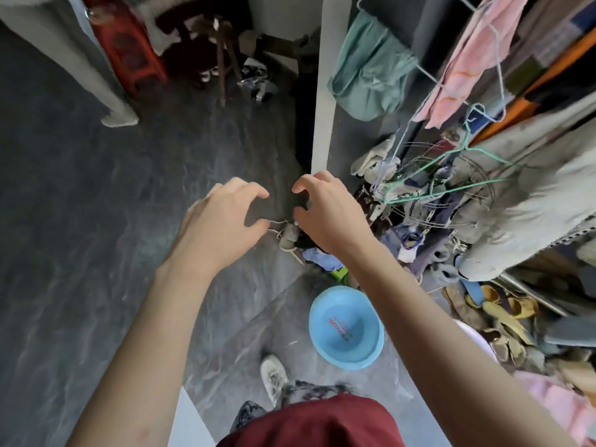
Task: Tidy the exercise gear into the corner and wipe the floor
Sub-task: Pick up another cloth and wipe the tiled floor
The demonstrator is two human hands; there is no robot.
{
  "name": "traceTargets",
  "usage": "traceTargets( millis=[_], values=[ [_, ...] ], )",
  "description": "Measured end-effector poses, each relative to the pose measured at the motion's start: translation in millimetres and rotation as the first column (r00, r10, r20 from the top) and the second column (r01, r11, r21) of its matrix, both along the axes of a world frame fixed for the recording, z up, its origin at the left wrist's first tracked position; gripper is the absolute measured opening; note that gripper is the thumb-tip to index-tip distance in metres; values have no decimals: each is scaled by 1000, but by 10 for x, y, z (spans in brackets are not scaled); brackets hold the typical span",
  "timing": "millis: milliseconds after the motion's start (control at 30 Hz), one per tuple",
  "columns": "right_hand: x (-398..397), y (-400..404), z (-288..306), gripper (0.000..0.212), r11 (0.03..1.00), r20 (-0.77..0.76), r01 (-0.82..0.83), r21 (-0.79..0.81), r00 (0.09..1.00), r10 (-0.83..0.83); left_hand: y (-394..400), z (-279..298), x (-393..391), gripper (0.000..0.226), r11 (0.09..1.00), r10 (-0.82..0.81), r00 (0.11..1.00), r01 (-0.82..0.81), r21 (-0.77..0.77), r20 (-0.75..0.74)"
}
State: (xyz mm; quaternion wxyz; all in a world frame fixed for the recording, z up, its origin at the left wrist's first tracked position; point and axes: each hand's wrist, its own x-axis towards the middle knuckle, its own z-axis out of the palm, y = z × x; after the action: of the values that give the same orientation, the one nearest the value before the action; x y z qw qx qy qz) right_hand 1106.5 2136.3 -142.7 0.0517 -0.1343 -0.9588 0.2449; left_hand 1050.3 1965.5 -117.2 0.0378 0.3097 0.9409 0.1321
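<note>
My left hand (222,221) and my right hand (325,214) reach out side by side above the dark marbled floor (96,221). On both, the fingers are arched and spread apart from the thumb, with nothing between them. Just below and between the hands a beige laced shoe (287,236) lies on the floor beside a small heap of dark and blue cloth (322,258). I cannot pick out any exercise gear or wiping cloth.
A light blue basin (346,327) sits on the floor near my white sneaker (274,375). A white partition edge (322,91) rises ahead. Clothes, wire hangers (445,175) and shoes crowd the right. A red plastic stool (129,50) and a wooden stool (222,53) stand at the back.
</note>
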Motion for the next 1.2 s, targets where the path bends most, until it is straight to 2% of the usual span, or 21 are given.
traceTargets(
  millis=[267,533,800,1033,1200],
  values=[
    [-659,-230,40,36,999,8,40,6,999,-40,-212,59,-829,35,999,-50,998,50,-15,25],
    [-1476,-113,-6,35,999,-7,53,-9,999,-53,-70,31,-1671,36,998,-57,997,59,-36,47],
    [-2725,410,-92,36,997,-18,-26,-66,1000,25,457,-10,-2904,39,996,-41,997,46,-78,63],
    [-3869,1026,-29,34,995,18,-60,-79,998,61,971,28,-4045,40,1000,12,995,-12,-8,97],
    [-4539,1201,6,27,996,-24,-24,-85,999,23,1048,37,-4631,36,996,62,995,-66,52,73]
  ],
)
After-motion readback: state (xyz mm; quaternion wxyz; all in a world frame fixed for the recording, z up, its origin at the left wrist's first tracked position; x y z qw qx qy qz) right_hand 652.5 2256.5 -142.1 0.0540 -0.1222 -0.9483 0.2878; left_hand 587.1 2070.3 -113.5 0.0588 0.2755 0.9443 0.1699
